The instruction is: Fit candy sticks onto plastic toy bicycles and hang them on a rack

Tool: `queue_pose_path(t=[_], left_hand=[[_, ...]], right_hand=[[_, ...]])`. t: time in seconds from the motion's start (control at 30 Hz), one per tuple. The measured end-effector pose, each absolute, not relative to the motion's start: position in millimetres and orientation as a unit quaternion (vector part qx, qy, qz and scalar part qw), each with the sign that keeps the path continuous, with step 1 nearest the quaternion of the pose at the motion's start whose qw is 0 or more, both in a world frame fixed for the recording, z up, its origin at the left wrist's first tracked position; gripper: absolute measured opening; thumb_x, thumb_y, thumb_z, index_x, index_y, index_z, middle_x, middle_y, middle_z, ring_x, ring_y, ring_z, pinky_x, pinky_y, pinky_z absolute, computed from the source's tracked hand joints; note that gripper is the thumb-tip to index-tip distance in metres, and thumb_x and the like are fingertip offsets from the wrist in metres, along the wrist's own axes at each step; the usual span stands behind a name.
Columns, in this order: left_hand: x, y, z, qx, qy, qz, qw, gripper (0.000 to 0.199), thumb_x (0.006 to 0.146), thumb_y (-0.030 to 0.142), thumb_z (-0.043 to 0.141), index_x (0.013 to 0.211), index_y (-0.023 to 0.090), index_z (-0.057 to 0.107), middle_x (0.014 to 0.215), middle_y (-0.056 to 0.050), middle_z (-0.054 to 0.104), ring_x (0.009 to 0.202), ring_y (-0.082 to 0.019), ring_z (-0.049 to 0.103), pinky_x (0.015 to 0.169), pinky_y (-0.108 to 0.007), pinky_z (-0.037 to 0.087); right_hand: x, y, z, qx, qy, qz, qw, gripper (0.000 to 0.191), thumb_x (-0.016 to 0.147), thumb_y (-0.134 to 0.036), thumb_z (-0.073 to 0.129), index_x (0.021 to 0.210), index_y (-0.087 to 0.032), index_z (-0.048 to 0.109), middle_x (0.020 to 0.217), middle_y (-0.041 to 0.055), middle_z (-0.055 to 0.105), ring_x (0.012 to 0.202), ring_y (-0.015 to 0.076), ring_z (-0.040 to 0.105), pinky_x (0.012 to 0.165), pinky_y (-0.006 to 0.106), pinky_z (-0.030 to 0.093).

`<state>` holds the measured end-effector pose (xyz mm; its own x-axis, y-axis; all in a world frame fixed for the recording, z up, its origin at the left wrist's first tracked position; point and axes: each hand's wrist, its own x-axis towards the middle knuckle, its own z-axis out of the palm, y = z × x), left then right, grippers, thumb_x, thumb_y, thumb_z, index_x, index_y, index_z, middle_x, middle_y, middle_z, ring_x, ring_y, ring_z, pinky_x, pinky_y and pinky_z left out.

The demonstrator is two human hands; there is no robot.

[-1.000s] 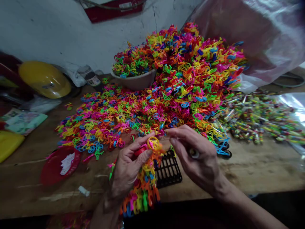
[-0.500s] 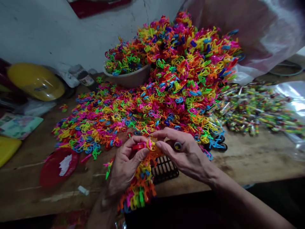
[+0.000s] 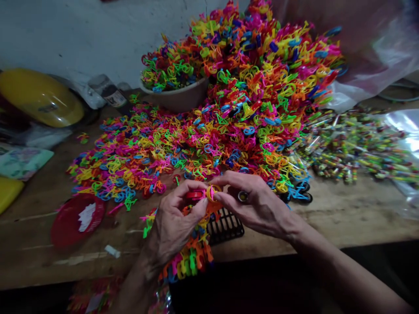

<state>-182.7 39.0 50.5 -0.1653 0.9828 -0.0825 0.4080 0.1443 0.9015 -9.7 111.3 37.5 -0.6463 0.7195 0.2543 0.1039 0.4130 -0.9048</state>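
Observation:
My left hand [image 3: 178, 213] is closed, pinching a small pink plastic toy piece with a red wheel [image 3: 195, 195] on it. Thumb and fingertips of my right hand [image 3: 252, 200] close on a yellow plastic ring [image 3: 212, 192], which touches the pink piece. A dark round-ended handle [image 3: 242, 196] pokes out of my right palm; the rest of it is hidden. Under my hands are a black slatted rack [image 3: 225, 226] and a row of colourful plastic pieces [image 3: 188, 264] at the table edge.
A big heap of bright plastic parts [image 3: 248, 96] covers the back of the wooden table, partly in a bowl [image 3: 178, 98]. Wrapped sticks [image 3: 353, 148] lie right. To the left are a red dish [image 3: 62, 231] with paper, a yellow helmet [image 3: 42, 98] and a bottle [image 3: 113, 96].
The view has tilted and shifted slightly, so the table appears higher. Both hands still hold the pieces together; the yellow ring and red wheel have turned a little.

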Motion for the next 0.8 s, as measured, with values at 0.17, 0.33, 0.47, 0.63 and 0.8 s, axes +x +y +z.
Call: queue_pose_path(t=[0.17,0.33,0.47,0.63,0.8], left_hand=[[-187.2,39.2,50.6,0.512,0.59,0.41,0.47,0.016,0.083,0.024,0.064,0.098,0.025,0.064,0.092,0.004,0.066,0.082,-0.009,0.062,0.073,-0.014,0.048],[-195.2,39.5,49.8,0.503,0.579,0.403,0.499,0.02,0.084,0.027,0.063,0.103,0.022,0.066,0.091,0.001,0.067,0.084,-0.01,0.061,0.073,-0.016,0.047],[-193.9,41.0,47.3,0.486,0.584,0.41,0.504,0.022,0.083,0.03,0.064,0.103,0.021,0.066,0.086,0.001,0.066,0.078,-0.009,0.058,0.07,-0.017,0.045],[-189.6,44.5,47.4,0.437,0.567,0.441,0.541,0.022,0.082,0.028,0.065,0.102,0.019,0.061,0.089,0.0,0.065,0.081,-0.009,0.058,0.075,-0.018,0.045],[-189.5,46.7,50.3,0.397,0.567,0.423,0.584,0.03,0.081,0.031,0.067,0.104,0.019,0.052,0.08,0.001,0.064,0.068,-0.007,0.054,0.062,-0.016,0.041]], right_hand=[[-7.9,108.4,31.7,-0.275,-0.744,0.481,0.373,0.019,0.087,-0.022,0.059,0.105,-0.016,0.063,0.088,0.0006,0.066,0.069,0.0066,0.058,0.063,0.017,0.046],[-4.3,107.2,27.2,-0.234,-0.793,0.43,0.363,0.033,0.089,-0.017,0.055,0.121,-0.02,0.058,0.103,0.0044,0.063,0.085,0.0103,0.059,0.074,0.021,0.048],[-6.8,105.9,25.6,-0.225,-0.797,0.398,0.394,0.032,0.088,-0.013,0.054,0.117,-0.024,0.062,0.104,0.0053,0.058,0.09,0.011,0.057,0.073,0.022,0.048],[-12.6,102.7,27.2,-0.234,-0.779,0.405,0.418,0.026,0.086,-0.014,0.058,0.11,-0.022,0.065,0.1,0.005,0.059,0.088,0.0112,0.058,0.075,0.023,0.048],[-9.0,102.1,30.9,-0.27,-0.769,0.45,0.366,0.02,0.087,-0.019,0.057,0.103,-0.019,0.068,0.095,0.0058,0.062,0.085,0.0127,0.059,0.075,0.025,0.05]])
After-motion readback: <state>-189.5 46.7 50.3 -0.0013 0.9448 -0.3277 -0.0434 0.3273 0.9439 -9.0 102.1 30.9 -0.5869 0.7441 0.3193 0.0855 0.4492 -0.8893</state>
